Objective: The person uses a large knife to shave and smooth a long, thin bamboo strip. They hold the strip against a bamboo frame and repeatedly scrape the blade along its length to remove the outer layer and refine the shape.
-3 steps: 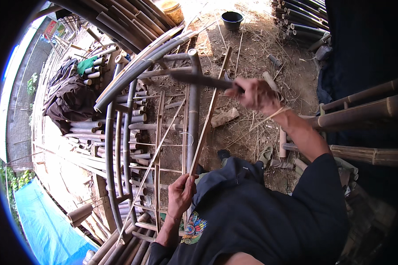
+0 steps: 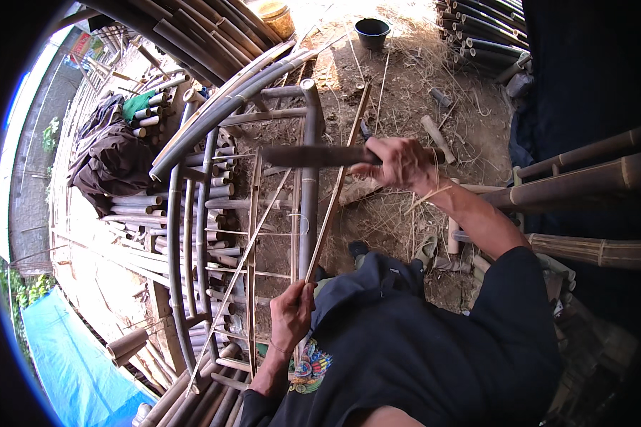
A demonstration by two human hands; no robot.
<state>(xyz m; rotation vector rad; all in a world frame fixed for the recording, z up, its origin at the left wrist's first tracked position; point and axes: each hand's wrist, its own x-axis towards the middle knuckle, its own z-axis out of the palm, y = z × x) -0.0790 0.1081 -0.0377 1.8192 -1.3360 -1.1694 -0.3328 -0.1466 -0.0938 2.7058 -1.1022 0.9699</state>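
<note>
My left hand (image 2: 292, 314) is closed around the near end of a long, narrow bamboo strip (image 2: 327, 219), which slants up and away to the right. In my right hand (image 2: 404, 165) is the handle of a machete (image 2: 313, 156), its dark blade pointing left and blurred by motion. The blade passes across the strip's upper half; whether it touches the strip cannot be made out. Just left of the strip stands a bamboo frame (image 2: 310, 206) of dark poles and crossbars, partly behind the blade.
Stacked bamboo poles (image 2: 210, 32) lie at the far left, with more (image 2: 481, 32) at the far right. A black bucket (image 2: 372, 33) stands on the littered dirt floor. Thick bamboo pieces (image 2: 584, 183) jut in from the right. A blue tarp (image 2: 78, 356) spreads at lower left.
My right hand and the machete have come nearer to me, and the blade reaches a little farther left. The left hand keeps its hold on the bamboo strip in nearly the same place.
</note>
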